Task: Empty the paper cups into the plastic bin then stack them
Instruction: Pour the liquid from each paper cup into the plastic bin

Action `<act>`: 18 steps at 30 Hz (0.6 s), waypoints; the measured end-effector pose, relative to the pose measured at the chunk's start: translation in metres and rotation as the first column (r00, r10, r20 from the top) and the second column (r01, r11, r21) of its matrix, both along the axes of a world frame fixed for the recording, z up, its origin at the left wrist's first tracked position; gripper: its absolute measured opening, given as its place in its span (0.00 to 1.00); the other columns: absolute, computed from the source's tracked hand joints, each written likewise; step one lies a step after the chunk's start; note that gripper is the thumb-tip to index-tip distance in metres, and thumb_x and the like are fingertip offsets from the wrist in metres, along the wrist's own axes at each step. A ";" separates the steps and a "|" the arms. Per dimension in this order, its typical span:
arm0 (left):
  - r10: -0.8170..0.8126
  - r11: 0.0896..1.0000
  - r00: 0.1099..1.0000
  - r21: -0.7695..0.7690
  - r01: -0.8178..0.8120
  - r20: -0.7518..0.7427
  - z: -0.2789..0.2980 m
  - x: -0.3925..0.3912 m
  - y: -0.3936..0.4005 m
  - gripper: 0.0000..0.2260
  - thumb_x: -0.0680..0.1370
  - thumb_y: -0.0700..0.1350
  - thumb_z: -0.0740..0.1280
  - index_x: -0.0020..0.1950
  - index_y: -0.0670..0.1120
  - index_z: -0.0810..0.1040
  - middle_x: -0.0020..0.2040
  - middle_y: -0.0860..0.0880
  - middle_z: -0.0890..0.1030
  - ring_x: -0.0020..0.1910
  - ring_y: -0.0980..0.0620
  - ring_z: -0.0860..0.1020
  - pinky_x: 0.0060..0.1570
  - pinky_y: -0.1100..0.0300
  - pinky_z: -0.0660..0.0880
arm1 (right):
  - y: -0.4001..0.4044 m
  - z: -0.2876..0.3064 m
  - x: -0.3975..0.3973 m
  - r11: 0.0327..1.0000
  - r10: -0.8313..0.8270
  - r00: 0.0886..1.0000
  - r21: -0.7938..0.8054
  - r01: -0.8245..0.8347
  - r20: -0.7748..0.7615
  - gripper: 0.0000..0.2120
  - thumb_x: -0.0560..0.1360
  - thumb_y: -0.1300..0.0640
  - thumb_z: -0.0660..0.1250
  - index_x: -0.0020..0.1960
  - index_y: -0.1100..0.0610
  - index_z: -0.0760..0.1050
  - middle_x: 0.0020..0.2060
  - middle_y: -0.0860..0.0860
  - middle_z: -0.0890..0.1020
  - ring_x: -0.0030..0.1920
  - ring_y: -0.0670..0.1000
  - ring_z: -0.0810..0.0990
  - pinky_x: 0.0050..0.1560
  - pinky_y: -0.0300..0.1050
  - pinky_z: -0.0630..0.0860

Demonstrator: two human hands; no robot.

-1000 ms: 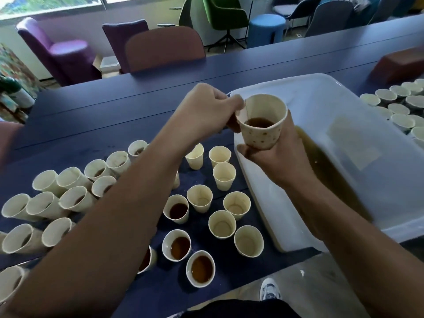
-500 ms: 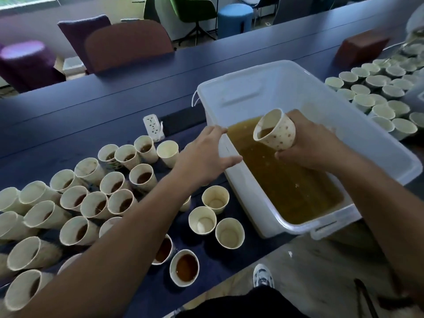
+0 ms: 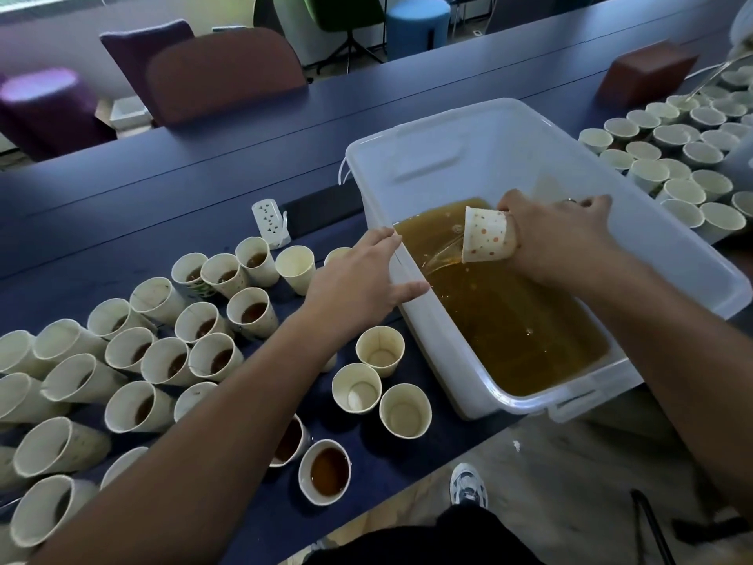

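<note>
Over plastic bin [image 3: 456,157]: right hand [image 3: 558,238] grip clamped on tipped dotted cup [image 3: 485,234], mouth hidden; left hand [image 3: 358,279] fingers apart.

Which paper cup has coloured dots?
The polka-dotted paper cup gripped by the right hand, tipped over the clear plastic bin; the others look plain.

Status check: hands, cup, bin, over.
Right hand grips the dotted paper cup, tipped, brown liquid pouring into the translucent plastic bin. Left hand open at the bin's near wall. Nothing blocking.
</note>
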State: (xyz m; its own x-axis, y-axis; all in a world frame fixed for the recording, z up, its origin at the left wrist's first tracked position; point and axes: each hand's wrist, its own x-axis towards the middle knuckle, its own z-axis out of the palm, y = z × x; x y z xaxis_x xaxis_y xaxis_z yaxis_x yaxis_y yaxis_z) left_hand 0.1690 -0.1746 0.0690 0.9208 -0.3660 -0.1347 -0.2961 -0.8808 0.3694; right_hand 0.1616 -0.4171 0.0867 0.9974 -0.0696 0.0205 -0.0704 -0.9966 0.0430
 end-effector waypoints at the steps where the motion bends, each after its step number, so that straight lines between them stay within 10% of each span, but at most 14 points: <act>1: 0.001 1.000 1.000 0.005 -0.001 -0.001 0.000 0.000 0.000 0.37 0.76 0.68 0.65 0.81 0.53 0.61 0.80 0.60 0.59 0.75 0.49 0.69 0.65 0.42 0.75 | 0.001 0.003 0.001 0.999 0.020 0.999 -0.039 -0.019 0.038 0.17 0.75 0.46 0.67 0.59 0.48 0.66 0.44 0.50 0.75 0.48 0.58 0.77 0.59 0.59 0.62; 12: 0.011 0.999 1.000 0.046 -0.010 -0.019 0.003 0.005 0.000 0.38 0.73 0.70 0.68 0.79 0.55 0.64 0.79 0.61 0.61 0.72 0.47 0.72 0.62 0.40 0.75 | 0.010 0.033 0.013 0.990 0.047 0.944 -0.144 0.000 0.326 0.22 0.71 0.55 0.72 0.62 0.52 0.70 0.53 0.58 0.78 0.57 0.64 0.75 0.63 0.64 0.61; 18: 0.009 1.000 1.000 0.016 -0.008 -0.019 0.001 0.003 0.002 0.38 0.74 0.70 0.67 0.79 0.55 0.64 0.79 0.61 0.61 0.72 0.47 0.71 0.62 0.40 0.75 | 0.013 -0.017 0.001 0.989 -0.013 1.000 -0.145 0.016 0.027 0.16 0.73 0.56 0.66 0.59 0.49 0.68 0.51 0.51 0.78 0.57 0.59 0.76 0.65 0.63 0.61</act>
